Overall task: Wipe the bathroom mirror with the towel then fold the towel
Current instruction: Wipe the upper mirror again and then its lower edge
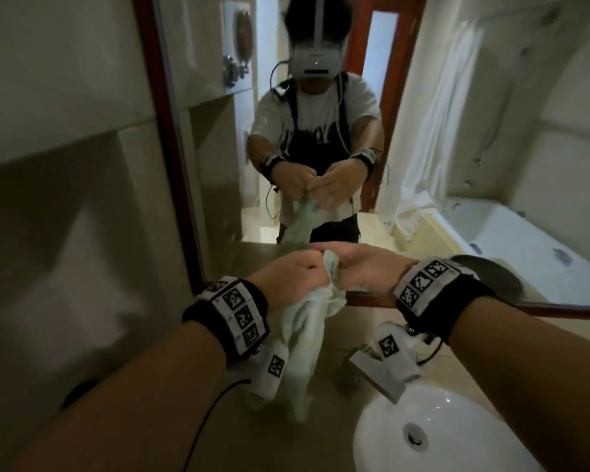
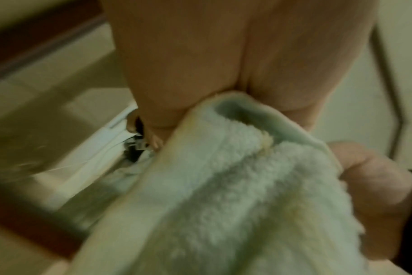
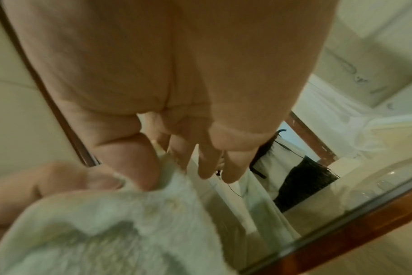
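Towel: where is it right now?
In the head view the towel hangs between the left hand and right hand, left of the sink, before the mirror.

1. The towel (image 1: 304, 321) is small, pale greenish white and fluffy, with a smooth hemmed edge and a few faint yellowish marks on the pile.
2. It hangs bunched and unfolded in the air, its top edge gathered high and the rest drooping in loose folds, its lower end blurred.
3. The mirror (image 1: 457, 137) is a large wall mirror in a dark reddish-brown wooden frame, upright behind the towel, with the towel's reflection visible in its glass.
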The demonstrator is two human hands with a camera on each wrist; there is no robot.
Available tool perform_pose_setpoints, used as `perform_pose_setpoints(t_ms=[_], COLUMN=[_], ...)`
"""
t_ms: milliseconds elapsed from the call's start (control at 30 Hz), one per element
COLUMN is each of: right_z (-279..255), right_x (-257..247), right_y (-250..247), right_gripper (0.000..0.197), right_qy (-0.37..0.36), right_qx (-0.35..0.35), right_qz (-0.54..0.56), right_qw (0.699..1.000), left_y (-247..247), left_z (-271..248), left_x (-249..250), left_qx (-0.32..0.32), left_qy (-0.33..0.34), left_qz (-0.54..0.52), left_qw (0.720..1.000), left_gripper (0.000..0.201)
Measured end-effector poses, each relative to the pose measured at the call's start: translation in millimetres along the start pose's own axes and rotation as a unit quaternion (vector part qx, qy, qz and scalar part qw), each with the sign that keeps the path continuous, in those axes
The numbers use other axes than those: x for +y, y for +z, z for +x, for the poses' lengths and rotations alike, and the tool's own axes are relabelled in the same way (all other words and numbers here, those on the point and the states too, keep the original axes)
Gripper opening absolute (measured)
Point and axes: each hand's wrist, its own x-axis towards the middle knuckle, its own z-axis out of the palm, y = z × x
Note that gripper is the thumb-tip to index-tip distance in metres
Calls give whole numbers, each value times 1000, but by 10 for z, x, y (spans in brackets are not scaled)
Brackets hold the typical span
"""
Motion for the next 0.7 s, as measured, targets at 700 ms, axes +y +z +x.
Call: perform_pose_setpoints(t_ms=[700], right_z=[-2640], right_x=[-822], right_y=[-892], right_gripper=[11], right_qy=[-27], right_qx=[341], right_qz=[-1], right_qw=[940], left_y=[850], left_z=[-414], left_x=[2708], left_qx=[-36], left_qy=[85], left_qz=[311], left_qw=[946], left_gripper=[51])
